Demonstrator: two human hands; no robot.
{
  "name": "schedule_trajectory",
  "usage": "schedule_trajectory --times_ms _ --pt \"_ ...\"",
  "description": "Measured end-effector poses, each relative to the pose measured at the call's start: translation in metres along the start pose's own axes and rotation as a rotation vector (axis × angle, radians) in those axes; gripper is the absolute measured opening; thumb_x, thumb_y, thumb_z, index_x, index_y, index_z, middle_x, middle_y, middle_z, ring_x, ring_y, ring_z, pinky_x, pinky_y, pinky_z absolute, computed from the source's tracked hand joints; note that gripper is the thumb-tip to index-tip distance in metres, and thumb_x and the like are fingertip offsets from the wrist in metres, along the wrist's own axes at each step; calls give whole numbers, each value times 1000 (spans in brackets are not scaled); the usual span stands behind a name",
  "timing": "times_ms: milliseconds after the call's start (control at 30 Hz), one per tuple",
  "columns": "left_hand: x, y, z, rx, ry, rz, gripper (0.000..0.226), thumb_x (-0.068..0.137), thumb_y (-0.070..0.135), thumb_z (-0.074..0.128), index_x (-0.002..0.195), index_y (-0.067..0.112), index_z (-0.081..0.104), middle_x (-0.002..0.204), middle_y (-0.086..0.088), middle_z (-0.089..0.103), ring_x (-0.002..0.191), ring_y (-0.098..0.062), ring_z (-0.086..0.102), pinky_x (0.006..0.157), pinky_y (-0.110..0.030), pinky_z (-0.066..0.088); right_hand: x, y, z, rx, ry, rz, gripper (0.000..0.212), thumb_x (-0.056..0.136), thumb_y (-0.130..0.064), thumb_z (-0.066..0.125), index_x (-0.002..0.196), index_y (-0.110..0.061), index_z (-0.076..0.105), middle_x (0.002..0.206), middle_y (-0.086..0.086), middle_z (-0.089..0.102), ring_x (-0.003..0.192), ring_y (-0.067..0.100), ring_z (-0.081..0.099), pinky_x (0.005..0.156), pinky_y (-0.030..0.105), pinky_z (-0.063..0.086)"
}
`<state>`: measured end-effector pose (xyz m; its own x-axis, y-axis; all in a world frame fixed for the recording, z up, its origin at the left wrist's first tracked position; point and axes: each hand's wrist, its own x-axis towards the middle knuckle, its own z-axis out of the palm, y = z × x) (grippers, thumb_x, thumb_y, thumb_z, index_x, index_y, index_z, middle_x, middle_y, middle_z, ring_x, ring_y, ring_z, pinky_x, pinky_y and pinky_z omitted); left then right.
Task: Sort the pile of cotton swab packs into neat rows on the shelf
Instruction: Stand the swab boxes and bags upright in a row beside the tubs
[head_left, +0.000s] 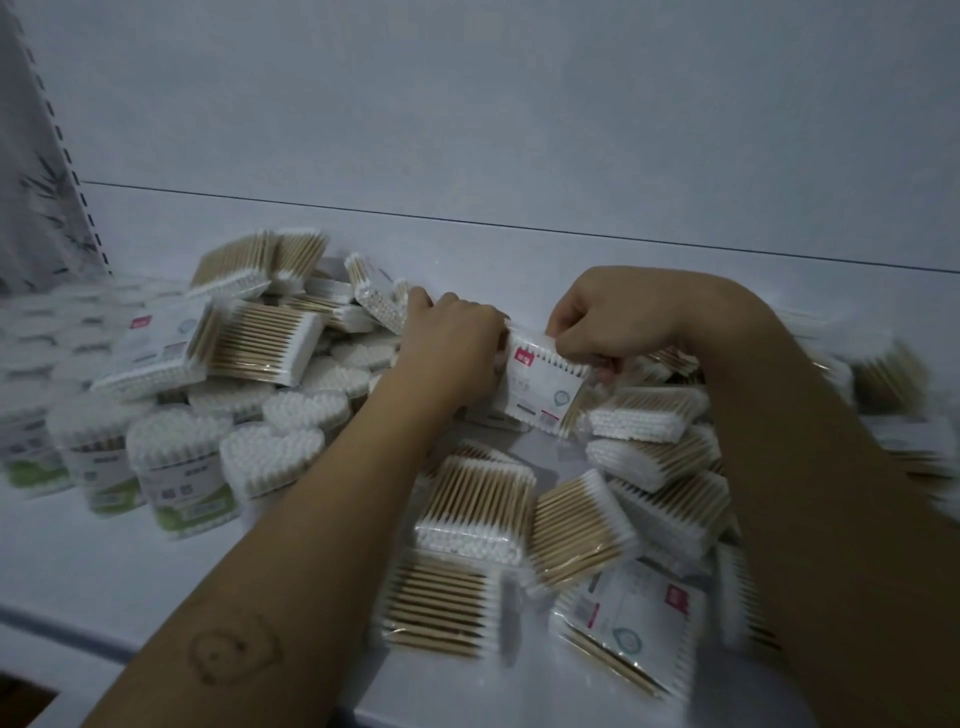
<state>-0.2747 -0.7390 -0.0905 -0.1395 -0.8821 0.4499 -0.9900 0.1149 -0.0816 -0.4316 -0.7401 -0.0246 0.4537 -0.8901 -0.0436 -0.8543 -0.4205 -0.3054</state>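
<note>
Heart-shaped tubs (270, 460) of swabs are standing at the left of a white shelf (78, 566), and loose packs (571, 525) of wooden-stemmed swabs are lying jumbled around both forearms. The left hand (451, 340) and right hand (605, 325) are together pinching one flat pack (543, 387), white-labelled with a red tag, tilted over the middle of the pile.

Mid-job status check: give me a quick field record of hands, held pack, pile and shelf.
left hand: grips held pack's left edge
right hand: fingers pinch its top edge
held pack: label facing camera, above pile
pile: flat packs jumbled, no rows yet
heart-shaped tubs: standing grouped at left
shelf: white surface
</note>
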Motion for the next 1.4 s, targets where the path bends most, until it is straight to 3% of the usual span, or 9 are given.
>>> schedule_trajectory --times_ms 200,433,533,733,833,933,1033,1200,1400 --pt "6 -9 0 -20 19 -31 22 87 14 61 97 31 69 98 4 68 105 -23 51 95 -41 26 1 0 2 13 18 -10 26 88 -7 49 109 -16 63 46 -12 62 45 3 61 50 19 48" --pt "6 -9 4 29 13 -63 13 88 28 62 100 30 68 99 3 67 105 -25 50 95 -42 26 6 2 8 60 3 -20 25 89 -7 50 109 -10 66 45 -13 61 46 4 62 66 27 56" --pt "5 -10 8 25 34 -82 13 88 40 64 97 31 68 100 5 67 106 -24 50 97 -43 26 9 5 11 76 -5 -15 27 89 -7 50 111 -10 65 47 -12 63 50 6 64 65 28 57" --pt "8 -9 11 27 61 -106 12 87 37 63 94 29 69 100 2 68 104 -25 52 97 -43 26 8 10 9 163 9 -11 26 89 -4 51 109 -6 67 55 -11 68 59 13 69 63 30 58" --pt "7 -18 2 -77 15 -110 19 86 41 66 103 33 66 106 8 66 109 -21 52 101 -43 25 4 11 3 242 25 -23 27 88 0 49 106 -7 68 56 -6 69 56 11 67 66 31 57" --pt "1 -29 -10 -324 58 -155 23 92 31 64 115 31 63 110 9 65 111 -19 54 107 -45 29 2 16 -2 315 94 -35 27 87 1 48 103 -7 69 57 -3 69 57 11 67 68 31 58" --pt "-8 -22 -16 -548 153 -185 23 98 27 53 119 23 60 108 5 64 105 -21 58 100 -46 43 2 20 -5 433 158 -40 28 87 5 48 103 -5 69 58 -1 69 62 16 69 72 35 58" --pt "-15 -4 -17 -665 100 -166 48 94 40 58 134 17 47 126 -6 60 107 -24 60 89 -42 51 7 17 -5 669 248 -25 27 88 6 45 103 -5 65 64 6 72 63 20 70 65 31 58" --pt "-21 -3 -20 -715 111 -205 37 90 37 65 118 16 56 111 -6 66 96 -22 62 81 -36 53 5 13 -8 796 274 -72 16 95 -9 55 104 -7 68 84 15 74 67 27 71 63 32 60"
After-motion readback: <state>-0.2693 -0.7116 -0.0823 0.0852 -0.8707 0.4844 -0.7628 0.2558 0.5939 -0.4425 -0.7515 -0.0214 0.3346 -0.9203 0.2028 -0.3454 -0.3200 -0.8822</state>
